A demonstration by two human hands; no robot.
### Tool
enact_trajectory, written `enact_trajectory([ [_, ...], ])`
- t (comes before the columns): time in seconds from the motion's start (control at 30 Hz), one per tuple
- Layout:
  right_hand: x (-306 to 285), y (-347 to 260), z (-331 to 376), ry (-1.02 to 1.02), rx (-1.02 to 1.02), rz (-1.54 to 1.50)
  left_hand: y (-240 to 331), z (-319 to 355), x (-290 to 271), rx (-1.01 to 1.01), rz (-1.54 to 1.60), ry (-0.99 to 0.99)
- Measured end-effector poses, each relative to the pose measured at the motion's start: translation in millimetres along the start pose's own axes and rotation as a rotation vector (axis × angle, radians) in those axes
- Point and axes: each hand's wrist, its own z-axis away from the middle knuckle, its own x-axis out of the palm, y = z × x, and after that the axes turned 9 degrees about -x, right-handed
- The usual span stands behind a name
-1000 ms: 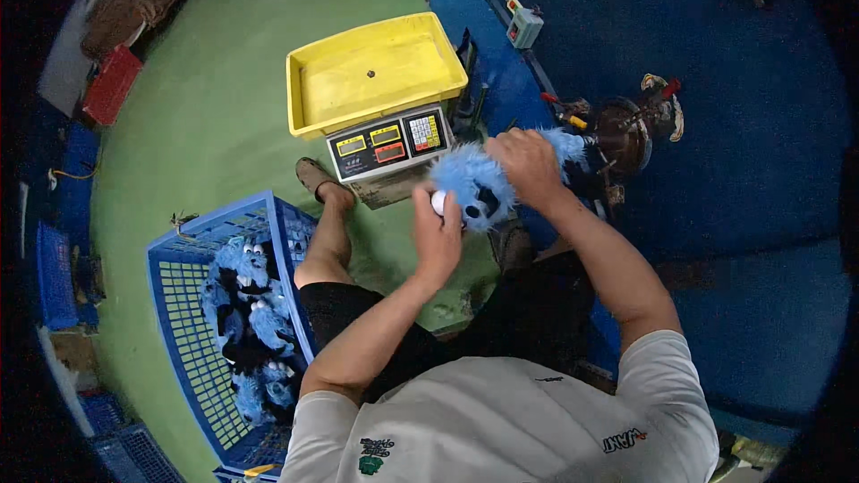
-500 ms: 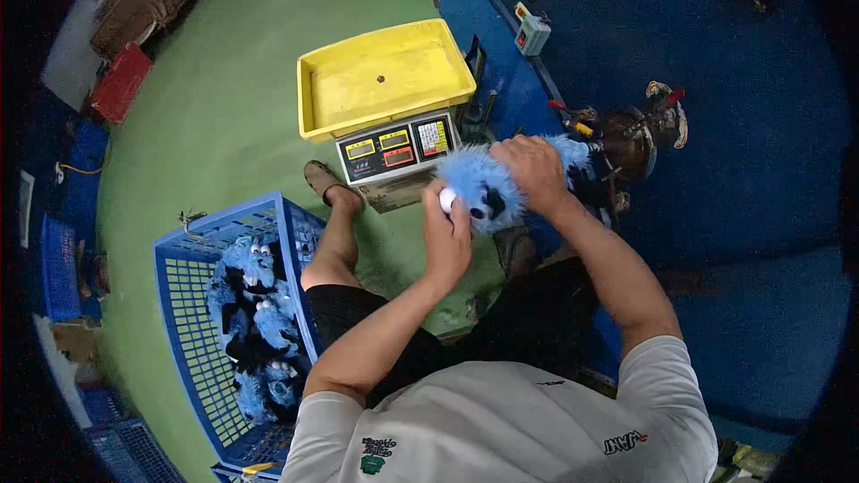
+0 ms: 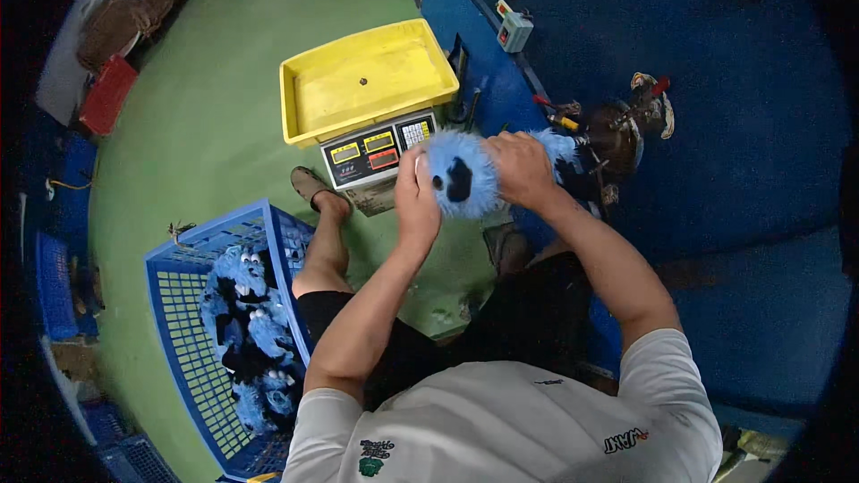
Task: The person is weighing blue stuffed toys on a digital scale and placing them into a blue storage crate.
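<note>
A furry blue plush toy [image 3: 474, 192] with a black mouth patch is held up over the floor, between my knees and the scale. My left hand [image 3: 418, 203] is closed on its head end, where the white eyes are mostly hidden by my fingers. Around the toy's middle wraps my right hand [image 3: 522, 170], and more blue fur and a dark part stick out beyond it. Several similar blue and black plush toys [image 3: 267, 333] with white eyes lie heaped in a blue plastic crate [image 3: 183, 322] by my left leg.
A scale [image 3: 367, 154] with a yellow tray [image 3: 358, 94] stands on the floor ahead. At right is a blue bench [image 3: 707, 188] with a cluster of tools [image 3: 617, 139] on it and a grey switch box [image 3: 514, 31] at its edge. A red crate [image 3: 108, 95] sits far left.
The toy has turned in my hands, showing more of the black mouth patch and less of the white eyes. My left hand has moved slightly left. The whole view has shifted a little.
</note>
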Motion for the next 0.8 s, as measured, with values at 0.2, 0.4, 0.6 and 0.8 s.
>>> enact_trajectory([
  [0.2,-1.6,-2.4,-4.9,0.019,-0.018,-0.022,-19.0,7.4,-2.8,-0.014,-0.022,0.079],
  [0.4,-8.2,-5.9,-5.0,-0.041,0.001,0.021,5.0,-31.5,-18.1,-0.114,0.004,-0.11],
  [0.6,2.7,2.4,-1.3,0.071,-0.052,0.006,2.7,31.6,-10.2,0.031,-0.285,-0.042],
  [0.8,-5.8,-4.5,-5.9,-0.062,0.013,0.002,-16.8,0.9,-7.0,0.02,-0.08,0.035],
])
